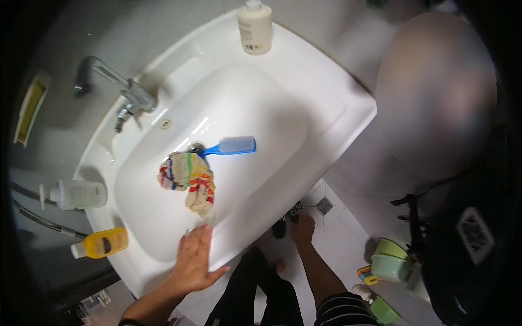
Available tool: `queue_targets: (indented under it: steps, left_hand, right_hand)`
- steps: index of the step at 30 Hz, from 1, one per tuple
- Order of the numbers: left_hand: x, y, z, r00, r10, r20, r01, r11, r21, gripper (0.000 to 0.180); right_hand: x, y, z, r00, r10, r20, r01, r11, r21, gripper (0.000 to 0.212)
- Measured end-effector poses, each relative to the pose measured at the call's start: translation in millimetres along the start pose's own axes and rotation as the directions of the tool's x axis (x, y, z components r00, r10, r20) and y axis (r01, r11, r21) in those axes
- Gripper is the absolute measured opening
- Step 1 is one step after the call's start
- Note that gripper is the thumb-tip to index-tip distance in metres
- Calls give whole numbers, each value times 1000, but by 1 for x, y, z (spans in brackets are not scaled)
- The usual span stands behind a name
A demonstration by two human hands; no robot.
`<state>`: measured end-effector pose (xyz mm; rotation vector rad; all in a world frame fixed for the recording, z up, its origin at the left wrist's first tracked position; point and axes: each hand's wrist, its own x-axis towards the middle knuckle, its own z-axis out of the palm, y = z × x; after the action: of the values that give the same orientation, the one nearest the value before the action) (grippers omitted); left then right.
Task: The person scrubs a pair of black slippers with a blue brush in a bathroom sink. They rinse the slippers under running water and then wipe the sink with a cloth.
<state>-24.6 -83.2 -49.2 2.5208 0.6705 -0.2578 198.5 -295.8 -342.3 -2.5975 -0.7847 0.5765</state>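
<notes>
My left hand [196, 259] is open over the near rim of the white sink [261, 195], fingers stretched out and thumb apart, holding nothing. Just beyond its fingertips, a striped multicoloured knit glove [187, 176] lies crumpled in the basin. Touching the glove's upper edge by the drain [196, 146] is a blue scrub brush [236, 145] with pale bristles facing up. My right hand [303, 229] hangs outside the sink's front edge, above the floor and near a dark shoe [279, 227]; its fingers point away and are mostly hidden.
A chrome faucet [136, 98] stands on the left rim. Along the rim are a cream bottle [255, 30], a clear pump bottle [81, 194] and a yellow bottle [107, 242]. Green bowls [390, 267] sit on the floor at right, near a floor drain [324, 205] and a dark hanging bag [467, 261].
</notes>
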Motion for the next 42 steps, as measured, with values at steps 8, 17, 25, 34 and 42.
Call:
queue_targets:
  steps: [8,17,25,34,42]
  left_hand:
    - [1,9,-14,996,-77,46,76,997,26,91]
    - [-6,2,-11,988,-144,59,145,989,-26,91]
    - [-2,3,-13,979,-141,147,145,989,-17,93]
    - [39,-50,-19,942,-331,-57,264,835,-483,58]
    - [107,-65,-20,748,-652,-125,524,696,-491,58]
  right_hand:
    - [-47,-106,-169,872,-114,-476,270,923,274,52]
    - [-14,-354,-231,637,-671,-381,771,563,298,37]
    - [35,-477,-168,654,-734,184,677,676,291,46]
    - [89,-476,-159,564,-825,43,758,538,370,43]
    - [124,-507,-121,374,-844,386,475,531,702,63]
